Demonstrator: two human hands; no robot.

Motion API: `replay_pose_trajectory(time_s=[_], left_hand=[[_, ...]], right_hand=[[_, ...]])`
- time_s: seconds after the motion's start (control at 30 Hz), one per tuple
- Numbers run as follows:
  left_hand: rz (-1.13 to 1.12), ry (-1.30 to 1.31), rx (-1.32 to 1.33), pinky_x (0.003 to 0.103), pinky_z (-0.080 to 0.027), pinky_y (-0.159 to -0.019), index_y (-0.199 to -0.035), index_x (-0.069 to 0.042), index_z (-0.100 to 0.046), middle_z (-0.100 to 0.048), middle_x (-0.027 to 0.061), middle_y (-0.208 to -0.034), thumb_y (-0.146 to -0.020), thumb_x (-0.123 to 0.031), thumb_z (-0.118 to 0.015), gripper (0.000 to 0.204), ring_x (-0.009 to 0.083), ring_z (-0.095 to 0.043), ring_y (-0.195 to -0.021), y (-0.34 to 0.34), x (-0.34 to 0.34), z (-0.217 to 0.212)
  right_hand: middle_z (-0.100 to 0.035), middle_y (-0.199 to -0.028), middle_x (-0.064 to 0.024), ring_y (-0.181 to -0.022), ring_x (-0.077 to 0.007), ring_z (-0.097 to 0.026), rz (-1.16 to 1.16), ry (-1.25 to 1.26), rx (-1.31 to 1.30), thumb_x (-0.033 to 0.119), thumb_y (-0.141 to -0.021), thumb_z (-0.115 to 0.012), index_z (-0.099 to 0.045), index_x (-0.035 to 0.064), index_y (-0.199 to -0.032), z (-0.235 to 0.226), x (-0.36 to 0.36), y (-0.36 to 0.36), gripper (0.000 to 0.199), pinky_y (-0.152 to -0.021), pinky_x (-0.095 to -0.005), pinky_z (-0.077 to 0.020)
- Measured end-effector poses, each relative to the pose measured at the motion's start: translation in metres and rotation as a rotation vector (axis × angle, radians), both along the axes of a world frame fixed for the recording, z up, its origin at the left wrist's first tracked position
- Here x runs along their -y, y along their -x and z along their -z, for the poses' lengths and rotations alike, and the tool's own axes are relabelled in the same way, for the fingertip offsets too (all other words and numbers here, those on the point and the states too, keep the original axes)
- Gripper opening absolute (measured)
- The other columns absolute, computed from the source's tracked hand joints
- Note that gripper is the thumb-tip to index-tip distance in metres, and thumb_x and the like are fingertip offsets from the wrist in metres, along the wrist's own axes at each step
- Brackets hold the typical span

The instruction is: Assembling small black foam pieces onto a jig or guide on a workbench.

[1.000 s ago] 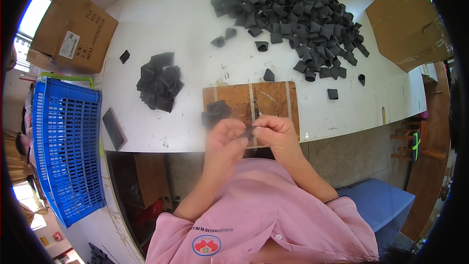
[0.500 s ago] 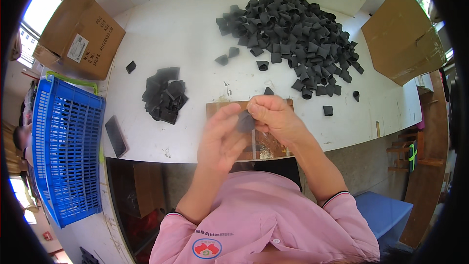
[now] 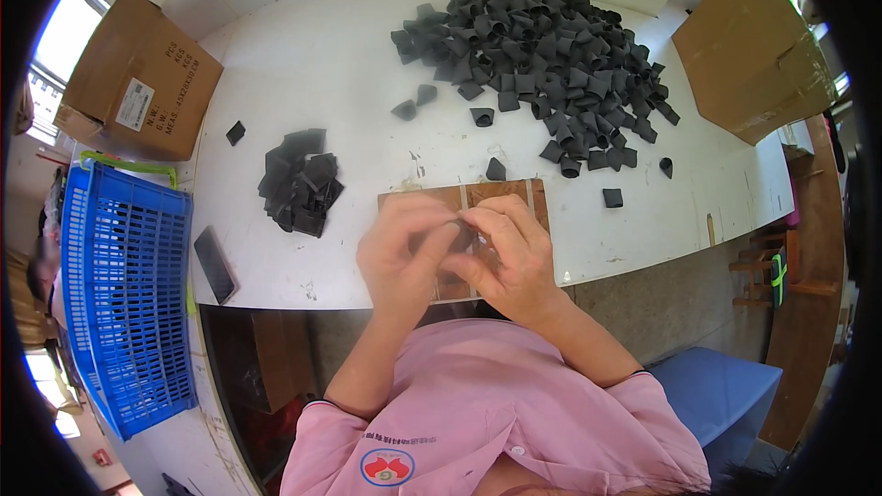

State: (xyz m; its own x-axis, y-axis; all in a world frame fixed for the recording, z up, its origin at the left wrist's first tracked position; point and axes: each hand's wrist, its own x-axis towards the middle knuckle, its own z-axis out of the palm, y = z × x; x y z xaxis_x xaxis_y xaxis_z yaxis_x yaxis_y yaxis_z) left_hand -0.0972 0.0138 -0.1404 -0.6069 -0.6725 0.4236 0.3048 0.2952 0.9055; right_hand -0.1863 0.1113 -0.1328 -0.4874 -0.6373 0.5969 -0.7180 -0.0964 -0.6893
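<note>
Left hand (image 3: 404, 253): fingers curled inward, pinching a small dark piece (image 3: 462, 237) together with the other hand, over the near edge of the desk.
Right hand (image 3: 510, 253): fingers bent, thumb and forefinger closed on the same piece from the right.
Small dark piece: black, matte, soft-looking; mostly hidden between the fingertips, shape cannot be told.
Wooden board (image 3: 496, 195): brown, flat, rectangular, lying at the near edge of the desk under both hands.
Desk (image 3: 322, 64): white, smooth, lightly scuffed.
Large pile (image 3: 542, 55): many black pieces curled into short tubes, heaped toward the far right corner.
Small stack (image 3: 299, 182): flat black squares, loosely fanned, left of the board.
Blue crate (image 3: 124, 294): plastic, slotted walls, beyond the left edge.
Cardboard box (image 3: 138, 73): brown, on the far left corner.
Cardboard sheet (image 3: 753, 55): brown, folded, at the far right corner.
</note>
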Motion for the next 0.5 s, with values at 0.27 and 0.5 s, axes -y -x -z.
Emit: replay_pose_trajectory(time_s=[0.27,0.5], left_hand=[[0.0,-0.873,-0.294,0.028,-0.04,-0.073,-0.083,0.0,-0.05,-0.053,0.0092,-0.086,-0.086,-0.008,-0.049,0.008,0.0138,-0.049,-0.078,-0.005,-0.015,-0.012],[-0.089,-0.631,-0.186,0.026,-0.039,-0.075,-0.079,0.0,-0.052,-0.054,0.0087,-0.084,-0.085,-0.005,-0.05,0.008,0.0127,-0.049,-0.078,-0.01,-0.021,0.001]], right_hand=[[-0.047,-0.07,-0.0052,-0.06,-0.0195,-0.049,0.115,0.019,-0.305,0.008,-0.063,-0.068,-0.055,0.0009,-0.078,-0.003,0.012,0.001,0.021,-0.047,-0.0287,-0.0412],[-0.044,-0.066,-0.005,-0.056,-0.0197,-0.045,0.046,0.03,-0.304,0.004,-0.061,-0.064,-0.053,0.0016,-0.071,0.015,0.008,0.005,0.015,-0.047,-0.0299,-0.0385]])
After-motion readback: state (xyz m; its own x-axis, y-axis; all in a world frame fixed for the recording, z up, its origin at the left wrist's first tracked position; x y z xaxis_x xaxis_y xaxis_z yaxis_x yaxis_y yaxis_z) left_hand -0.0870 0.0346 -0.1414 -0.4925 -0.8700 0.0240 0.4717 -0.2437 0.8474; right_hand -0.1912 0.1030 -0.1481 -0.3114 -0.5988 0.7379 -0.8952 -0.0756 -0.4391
